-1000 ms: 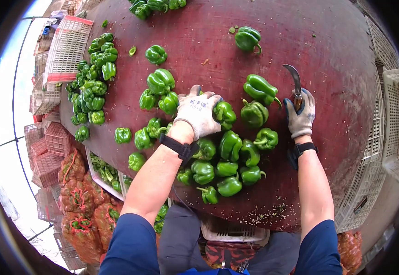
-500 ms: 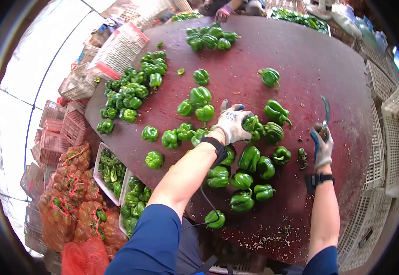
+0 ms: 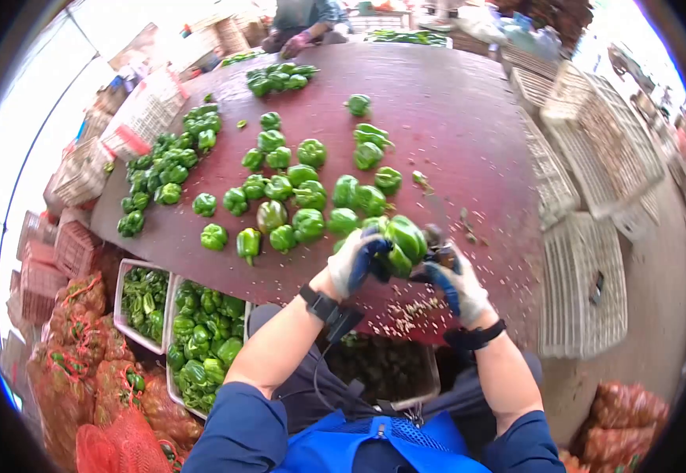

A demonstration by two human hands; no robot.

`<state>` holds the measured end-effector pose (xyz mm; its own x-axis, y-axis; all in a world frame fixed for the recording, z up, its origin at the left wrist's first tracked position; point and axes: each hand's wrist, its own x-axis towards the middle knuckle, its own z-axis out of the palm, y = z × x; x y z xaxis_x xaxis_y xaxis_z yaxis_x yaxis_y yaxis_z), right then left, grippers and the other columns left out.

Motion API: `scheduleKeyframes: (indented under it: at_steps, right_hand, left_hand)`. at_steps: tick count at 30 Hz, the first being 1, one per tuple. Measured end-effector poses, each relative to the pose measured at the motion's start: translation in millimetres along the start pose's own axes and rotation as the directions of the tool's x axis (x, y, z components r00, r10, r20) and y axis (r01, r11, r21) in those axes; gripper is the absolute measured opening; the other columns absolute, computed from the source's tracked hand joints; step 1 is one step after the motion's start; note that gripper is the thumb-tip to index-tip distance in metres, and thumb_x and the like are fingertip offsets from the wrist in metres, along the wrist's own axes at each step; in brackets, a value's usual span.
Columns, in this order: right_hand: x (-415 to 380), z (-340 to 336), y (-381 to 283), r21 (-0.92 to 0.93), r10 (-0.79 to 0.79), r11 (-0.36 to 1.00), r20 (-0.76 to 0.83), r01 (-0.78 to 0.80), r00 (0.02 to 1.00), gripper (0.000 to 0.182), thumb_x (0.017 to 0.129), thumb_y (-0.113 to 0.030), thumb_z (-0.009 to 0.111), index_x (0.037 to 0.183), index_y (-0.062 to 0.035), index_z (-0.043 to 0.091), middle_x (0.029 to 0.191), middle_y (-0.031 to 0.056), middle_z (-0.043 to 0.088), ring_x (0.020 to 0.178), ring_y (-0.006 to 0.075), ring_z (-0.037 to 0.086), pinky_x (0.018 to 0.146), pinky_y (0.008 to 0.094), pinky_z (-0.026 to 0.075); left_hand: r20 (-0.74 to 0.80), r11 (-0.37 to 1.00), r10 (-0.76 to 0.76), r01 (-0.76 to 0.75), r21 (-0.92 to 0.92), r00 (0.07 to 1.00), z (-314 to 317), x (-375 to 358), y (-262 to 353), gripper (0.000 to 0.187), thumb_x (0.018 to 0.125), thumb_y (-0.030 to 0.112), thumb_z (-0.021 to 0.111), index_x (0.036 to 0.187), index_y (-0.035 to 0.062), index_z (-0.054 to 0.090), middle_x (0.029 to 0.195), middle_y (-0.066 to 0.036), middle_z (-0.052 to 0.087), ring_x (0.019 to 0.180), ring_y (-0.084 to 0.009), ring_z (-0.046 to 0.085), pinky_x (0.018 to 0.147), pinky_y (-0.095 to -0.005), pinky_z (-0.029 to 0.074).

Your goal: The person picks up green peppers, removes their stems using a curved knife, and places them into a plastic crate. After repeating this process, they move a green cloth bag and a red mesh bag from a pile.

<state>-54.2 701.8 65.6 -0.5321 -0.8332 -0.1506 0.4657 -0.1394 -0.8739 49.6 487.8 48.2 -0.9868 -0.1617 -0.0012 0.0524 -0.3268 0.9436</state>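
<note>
Green bell peppers [image 3: 309, 225] lie over the dark red table [image 3: 469, 142], with a denser heap [image 3: 161, 167] on its left side. Near the front edge, my gloved left hand [image 3: 358, 260] is closed on a large green pepper [image 3: 406, 239], held up over the table. My gloved right hand [image 3: 455, 282] is close against the pepper's right side, its fingers wrapped round the dark handle of a knife [image 3: 440, 251]. The knife's blade is blurred. Pale seeds [image 3: 410, 315] are scattered below both hands.
Crates of peppers [image 3: 171, 347] stand left of my legs, beside red net sacks [image 3: 106, 370]. Another crate [image 3: 406, 398] is under the table edge. Empty crates [image 3: 583, 292] line the right side. A person's gloved hand [image 3: 295, 45] is at the far edge.
The view has shifted. My left hand has come from the pepper group to the front edge with a pepper in it. My right hand, with the knife, has moved in beside it.
</note>
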Motion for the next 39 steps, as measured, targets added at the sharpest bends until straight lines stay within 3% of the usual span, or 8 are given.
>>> scheduleKeyframes:
  at_steps: [4, 8, 10, 13, 17, 19, 32, 39]
  right_hand:
    - [-62.5, 8.1, 23.6, -0.062, 0.103, 0.991, -0.160, -0.114, 0.982, 0.052, 0.090, -0.011, 0.070, 0.139, -0.0051, 0.051, 0.115, 0.0030, 0.065, 0.095, 0.0099, 0.061, 0.081, 0.0240, 0.051]
    - [-93.8, 1.0, 67.8, 0.169, 0.177, 0.975, -0.217, -0.142, 0.960, 0.040, 0.090, -0.015, 0.071, 0.129, -0.0118, 0.060, 0.091, -0.0052, 0.063, 0.069, 0.0024, 0.051, 0.052, 0.0191, 0.037]
    - [-94.6, 9.5, 71.3, 0.144, 0.173, 0.979, -0.239, -0.141, 0.955, 0.036, 0.091, -0.016, 0.069, 0.126, -0.0141, 0.061, 0.087, -0.0070, 0.061, 0.064, 0.0015, 0.046, 0.050, 0.0189, 0.033]
    - [-93.5, 11.7, 86.1, 0.095, 0.175, 0.984, -0.305, -0.153, 0.936, 0.034, 0.091, -0.020, 0.069, 0.124, -0.0160, 0.062, 0.089, -0.0062, 0.062, 0.067, 0.0037, 0.048, 0.051, 0.0199, 0.034]
    - [-92.4, 0.6, 108.7, 0.049, 0.211, 0.977, -0.342, -0.207, 0.916, 0.029, 0.092, -0.018, 0.068, 0.121, -0.0145, 0.063, 0.095, -0.0030, 0.065, 0.075, 0.0062, 0.056, 0.057, 0.0218, 0.043]
    - [-91.4, 0.4, 117.4, 0.136, 0.204, 0.976, -0.315, -0.169, 0.927, 0.029, 0.092, -0.017, 0.069, 0.120, -0.0134, 0.063, 0.097, -0.0018, 0.066, 0.079, 0.0075, 0.059, 0.062, 0.0234, 0.047]
    - [-88.9, -16.0, 157.3, 0.152, 0.160, 0.982, -0.368, -0.110, 0.916, 0.032, 0.088, -0.011, 0.073, 0.117, -0.0049, 0.062, 0.102, 0.0032, 0.068, 0.088, 0.0113, 0.064, 0.080, 0.0283, 0.054]
    - [-107.8, -0.7, 116.3, -0.630, -0.166, 0.763, -0.404, -0.142, 0.900, 0.038, 0.088, -0.033, 0.071, 0.114, -0.0073, 0.064, 0.100, 0.0167, 0.070, 0.096, 0.0337, 0.068, 0.083, 0.0408, 0.052]
  left_hand:
    - [0.057, 0.926, -0.336, 0.340, -0.165, 0.940, 56.1, -60.1, -25.5, 0.031, 0.104, 0.024, 0.047, 0.123, 0.0050, 0.061, 0.097, -0.005, 0.069, 0.077, -0.0131, 0.066, 0.062, -0.0260, 0.054]
    - [-0.049, 0.926, -0.151, 0.159, 0.343, 0.987, 53.1, -79.9, -91.7, 0.035, 0.105, 0.031, 0.045, 0.120, 0.0049, 0.063, 0.095, 0.001, 0.068, 0.078, -0.0110, 0.064, 0.067, -0.0292, 0.054]
    - [-0.152, 0.403, -0.136, 0.195, 0.894, 0.979, 48.6, -89.4, -81.8, 0.038, 0.100, 0.038, 0.055, 0.112, 0.0037, 0.065, 0.100, -0.016, 0.071, 0.088, -0.0327, 0.070, 0.077, -0.0391, 0.054]
    - [-0.392, 0.547, 0.159, 0.249, 0.799, 0.906, 66.7, -111.1, -80.3, 0.040, 0.100, 0.039, 0.054, 0.116, 0.0029, 0.062, 0.106, -0.024, 0.068, 0.101, -0.0409, 0.065, 0.084, -0.0422, 0.052]
    - [-0.406, 0.683, -0.021, 0.310, 0.661, 0.913, 60.0, -119.9, -88.6, 0.044, 0.095, 0.036, 0.063, 0.122, 0.0012, 0.060, 0.112, -0.021, 0.069, 0.105, -0.0351, 0.066, 0.089, -0.0405, 0.051]
    - [-0.242, 0.930, -0.342, 0.364, 0.050, 0.908, 67.6, -122.6, -83.4, 0.037, 0.094, 0.025, 0.067, 0.122, 0.0020, 0.060, 0.108, -0.007, 0.069, 0.099, -0.0170, 0.064, 0.088, -0.0317, 0.051]
    - [-0.541, 0.786, 0.027, 0.316, 0.531, 0.841, 90.7, -125.0, -104.2, 0.058, 0.074, 0.019, 0.087, 0.121, 0.0013, 0.058, 0.111, -0.010, 0.067, 0.099, -0.0163, 0.062, 0.090, -0.0307, 0.051]
    - [-0.499, 0.897, -0.045, 0.255, 0.361, 0.865, 66.5, -110.9, -114.7, 0.051, 0.076, 0.019, 0.085, 0.118, 0.0006, 0.062, 0.108, -0.007, 0.071, 0.096, -0.0133, 0.065, 0.087, -0.0283, 0.051]
